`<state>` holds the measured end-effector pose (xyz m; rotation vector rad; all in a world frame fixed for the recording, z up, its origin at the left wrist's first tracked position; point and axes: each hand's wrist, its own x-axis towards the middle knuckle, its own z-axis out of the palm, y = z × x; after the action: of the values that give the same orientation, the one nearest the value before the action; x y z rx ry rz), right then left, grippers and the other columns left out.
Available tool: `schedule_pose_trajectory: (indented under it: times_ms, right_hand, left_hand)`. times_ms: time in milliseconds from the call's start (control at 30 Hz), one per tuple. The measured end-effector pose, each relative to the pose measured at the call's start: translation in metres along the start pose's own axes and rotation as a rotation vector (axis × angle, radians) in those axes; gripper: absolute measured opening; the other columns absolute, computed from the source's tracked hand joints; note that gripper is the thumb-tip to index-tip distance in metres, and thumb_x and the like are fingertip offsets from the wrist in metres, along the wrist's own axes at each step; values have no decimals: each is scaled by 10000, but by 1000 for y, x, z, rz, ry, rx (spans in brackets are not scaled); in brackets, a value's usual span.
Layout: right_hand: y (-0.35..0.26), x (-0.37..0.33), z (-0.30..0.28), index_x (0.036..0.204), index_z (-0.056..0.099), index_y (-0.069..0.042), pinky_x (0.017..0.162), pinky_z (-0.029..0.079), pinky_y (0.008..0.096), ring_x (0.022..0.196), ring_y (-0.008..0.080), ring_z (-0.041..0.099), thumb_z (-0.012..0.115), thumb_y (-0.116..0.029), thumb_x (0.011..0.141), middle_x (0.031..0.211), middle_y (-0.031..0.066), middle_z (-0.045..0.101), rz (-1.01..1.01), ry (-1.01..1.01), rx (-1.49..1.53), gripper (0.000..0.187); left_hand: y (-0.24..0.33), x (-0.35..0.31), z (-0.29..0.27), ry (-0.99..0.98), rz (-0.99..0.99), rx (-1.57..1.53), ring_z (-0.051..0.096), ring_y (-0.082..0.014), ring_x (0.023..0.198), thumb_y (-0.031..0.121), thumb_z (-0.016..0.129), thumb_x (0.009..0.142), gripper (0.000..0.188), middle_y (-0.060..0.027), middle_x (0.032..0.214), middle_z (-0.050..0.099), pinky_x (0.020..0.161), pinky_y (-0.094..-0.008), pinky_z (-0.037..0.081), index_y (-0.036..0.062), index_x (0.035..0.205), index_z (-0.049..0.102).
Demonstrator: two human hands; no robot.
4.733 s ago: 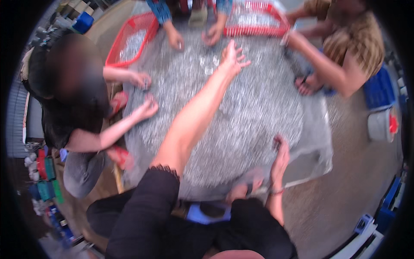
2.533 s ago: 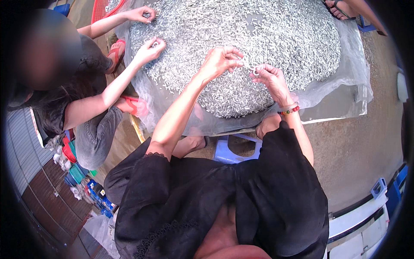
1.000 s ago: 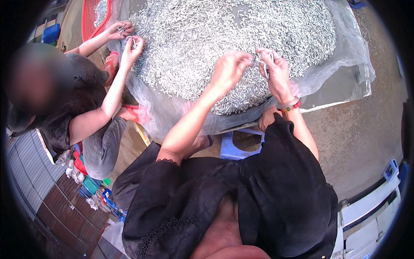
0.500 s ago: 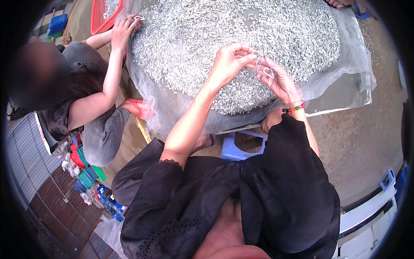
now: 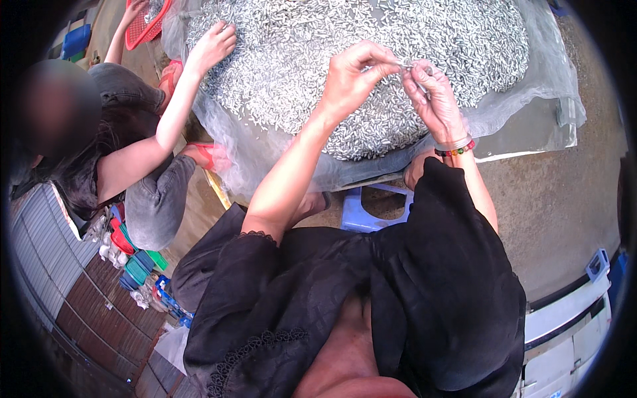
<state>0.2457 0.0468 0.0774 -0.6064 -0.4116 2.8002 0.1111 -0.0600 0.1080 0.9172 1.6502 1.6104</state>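
At your far left is one red basket (image 5: pixel 138 33), partly in view, where one co-worker has two hands: one at the basket, the other hand (image 5: pixel 211 48) over the heap's edge. One heap of silvery pieces (image 5: pixel 285 86) spreads rightward, too many to count. Your left hand (image 5: pixel 361 73) has thumb and finger pinched on one small silvery piece (image 5: pixel 403 65), up above the heap between both hands; it looks light, stiff and perhaps slick, hardly fragile, so grip its ends with your fingertips. Your right hand (image 5: pixel 431 96) is curled closed about its other end; whether its palm holds more, I cannot tell.
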Motion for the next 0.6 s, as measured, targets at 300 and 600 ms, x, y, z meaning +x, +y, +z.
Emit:
schedule_pose_trajectory:
  times_ms: [300, 600]
  right_hand:
    - [4, -2, -11, 928, 544, -4, 487, 364, 185, 648, 127, 446, 593, -89, 862, 868, 103, 525, 0, -127, 466, 118]
    - [-15, -8, -14, 1002, 534, 0, 647, 494, 293, 806, 249, 580, 500, -112, 828, 953, 166, 576, 3, -9, 122, 210]
  left_hand:
    - [12, -3, -4, -144, 346, 450, 620, -148, 838, 1, 675, 758, 77, -77, 895, 630, 722, -253, 519, 13, 822, 634]
    - [-4, -8, -61, -16, -314, -554, 557, -181, 689, -31, 394, 743, 223, -111, 849, 546, 522, -289, 514, 27, 943, 475]
